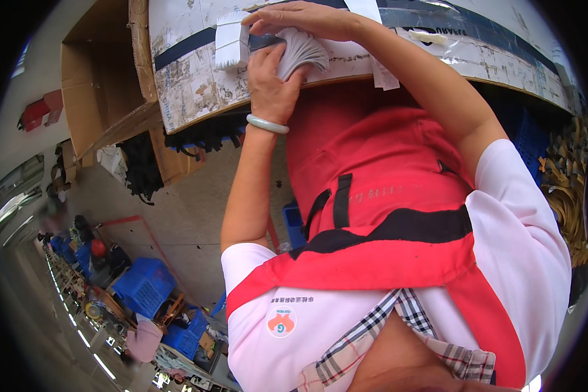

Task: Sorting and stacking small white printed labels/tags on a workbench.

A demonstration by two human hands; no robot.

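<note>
My left hand [271,81], with a pale bangle at its wrist, is closed on a fanned stack of thin white paper slips [303,53]. Its thumb lies along the near side of the stack. Across the far side stretches my right hand [310,21], palm down, its fingers extended and held together above the slips. Its fingertips reach the edge of a white banded bundle of slips [231,43] that stands just left of my left hand. The right palm is hidden, so I cannot tell whether it presses on the stack.
Both hands are over a worn, white-covered tabletop [193,91] with dark tape across it. An open cardboard box [104,78] adjoins it at left. White paper strips [384,73] hang over the near edge. Blue crates [144,286] stand on the floor behind at lower left.
</note>
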